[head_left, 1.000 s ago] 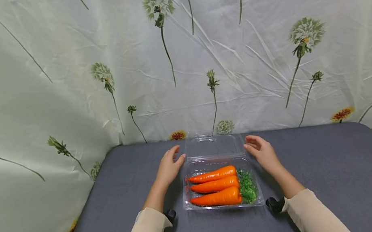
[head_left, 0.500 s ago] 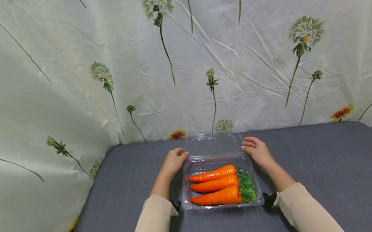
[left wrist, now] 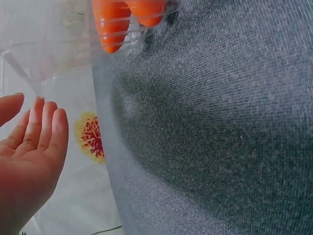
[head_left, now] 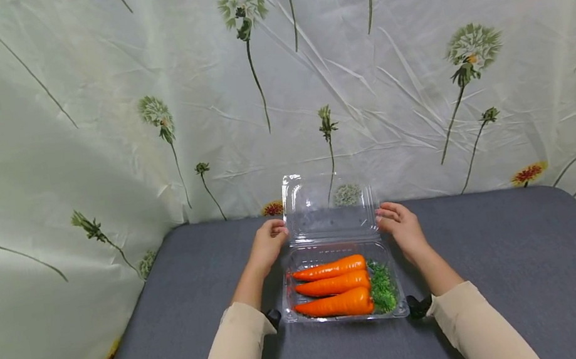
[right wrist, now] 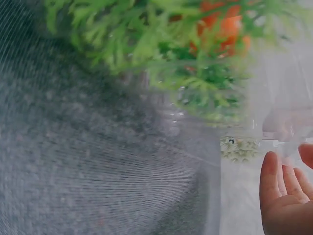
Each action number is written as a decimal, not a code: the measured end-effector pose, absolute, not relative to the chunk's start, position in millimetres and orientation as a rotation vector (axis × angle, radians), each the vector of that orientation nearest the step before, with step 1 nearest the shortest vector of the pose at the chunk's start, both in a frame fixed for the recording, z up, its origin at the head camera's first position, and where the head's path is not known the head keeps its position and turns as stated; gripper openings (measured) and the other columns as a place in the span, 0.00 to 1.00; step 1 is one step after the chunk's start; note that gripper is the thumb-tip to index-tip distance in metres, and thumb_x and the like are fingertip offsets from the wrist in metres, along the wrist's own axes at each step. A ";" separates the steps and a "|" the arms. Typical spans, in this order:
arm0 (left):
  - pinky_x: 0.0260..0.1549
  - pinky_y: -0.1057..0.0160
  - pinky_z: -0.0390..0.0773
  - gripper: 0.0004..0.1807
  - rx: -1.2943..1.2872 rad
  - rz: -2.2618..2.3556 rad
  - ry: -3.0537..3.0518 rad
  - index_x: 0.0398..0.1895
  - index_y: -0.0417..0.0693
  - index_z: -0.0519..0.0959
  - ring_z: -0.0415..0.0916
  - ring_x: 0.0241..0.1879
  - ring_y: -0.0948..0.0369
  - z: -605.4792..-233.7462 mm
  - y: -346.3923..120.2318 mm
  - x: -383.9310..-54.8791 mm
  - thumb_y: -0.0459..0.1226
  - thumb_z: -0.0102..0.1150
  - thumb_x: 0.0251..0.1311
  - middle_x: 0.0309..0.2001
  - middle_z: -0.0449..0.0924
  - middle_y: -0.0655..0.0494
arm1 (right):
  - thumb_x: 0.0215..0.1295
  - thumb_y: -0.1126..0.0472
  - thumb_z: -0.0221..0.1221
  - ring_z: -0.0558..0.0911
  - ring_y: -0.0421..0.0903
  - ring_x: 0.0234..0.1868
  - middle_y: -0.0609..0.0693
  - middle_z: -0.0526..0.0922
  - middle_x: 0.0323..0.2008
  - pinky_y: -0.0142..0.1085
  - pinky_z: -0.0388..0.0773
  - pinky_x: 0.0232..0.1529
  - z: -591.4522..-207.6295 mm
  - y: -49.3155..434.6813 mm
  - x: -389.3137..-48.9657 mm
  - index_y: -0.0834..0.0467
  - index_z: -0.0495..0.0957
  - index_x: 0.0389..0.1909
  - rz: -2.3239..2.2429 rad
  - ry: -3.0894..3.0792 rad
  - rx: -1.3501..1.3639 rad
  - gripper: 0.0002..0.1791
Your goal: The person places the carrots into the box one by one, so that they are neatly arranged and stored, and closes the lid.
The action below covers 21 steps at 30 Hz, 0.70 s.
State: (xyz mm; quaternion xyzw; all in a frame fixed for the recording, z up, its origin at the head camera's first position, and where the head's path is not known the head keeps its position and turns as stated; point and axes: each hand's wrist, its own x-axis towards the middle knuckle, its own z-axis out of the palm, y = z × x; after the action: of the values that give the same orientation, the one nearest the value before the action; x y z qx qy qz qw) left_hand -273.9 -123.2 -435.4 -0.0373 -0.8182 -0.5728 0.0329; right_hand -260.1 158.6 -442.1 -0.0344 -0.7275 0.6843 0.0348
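Note:
A clear plastic clamshell box (head_left: 346, 320) holds three orange carrots (head_left: 334, 286) side by side, with curly green leaves (head_left: 383, 287) at their right end. Its hinged lid (head_left: 329, 207) stands raised at the back, tilted away from me. My left hand (head_left: 268, 244) is at the lid's left edge; in the left wrist view its nearly straight fingertips (left wrist: 48, 107) meet the clear plastic, thumb apart. My right hand (head_left: 402, 227) is at the lid's right edge, its fingers (right wrist: 270, 171) extended upward to the plastic in the right wrist view.
The box rests on a grey cloth-covered table (head_left: 487, 273). Behind and to the left hangs a pale curtain (head_left: 205, 92) printed with dandelions, close to the table's back edge.
Both hands have come in to the lid's sides from apart. The lid has swung up from lying low behind the box to a steeper tilt. The carrots have stayed put.

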 end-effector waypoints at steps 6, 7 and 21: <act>0.34 0.63 0.70 0.12 -0.116 -1.867 -2.429 0.45 0.32 0.70 0.71 0.39 0.52 -431.4 -123.1 -274.6 0.27 0.51 0.58 0.37 0.73 0.44 | 0.64 0.70 0.50 0.74 0.50 0.47 0.68 0.68 0.53 0.29 0.73 0.41 -434.3 158.4 -257.4 0.71 0.60 0.59 2.146 -2.140 -0.062 0.23; 0.34 0.63 0.70 0.11 -0.121 -1.880 -2.410 0.45 0.32 0.71 0.70 0.38 0.52 -430.6 -123.1 -275.1 0.26 0.51 0.58 0.37 0.73 0.43 | 0.64 0.69 0.50 0.75 0.48 0.46 0.68 0.68 0.53 0.29 0.74 0.41 -433.4 158.5 -256.7 0.72 0.60 0.58 2.142 -2.133 -0.052 0.22; 0.42 0.57 0.71 0.15 -0.227 -1.858 -2.318 0.49 0.32 0.71 0.71 0.42 0.50 -418.1 -124.4 -265.5 0.28 0.53 0.59 0.44 0.73 0.39 | 0.65 0.60 0.52 0.75 0.35 0.41 0.65 0.71 0.50 0.35 0.73 0.46 -423.7 166.0 -241.9 0.71 0.67 0.54 1.995 -2.201 0.132 0.22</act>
State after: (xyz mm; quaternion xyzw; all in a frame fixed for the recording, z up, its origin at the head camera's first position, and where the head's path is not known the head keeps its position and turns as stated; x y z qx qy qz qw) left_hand -265.5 -124.4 -418.1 -0.0759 -0.7755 -0.6215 0.0810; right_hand -241.9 166.0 -423.7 0.0444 -0.7375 0.6686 0.0841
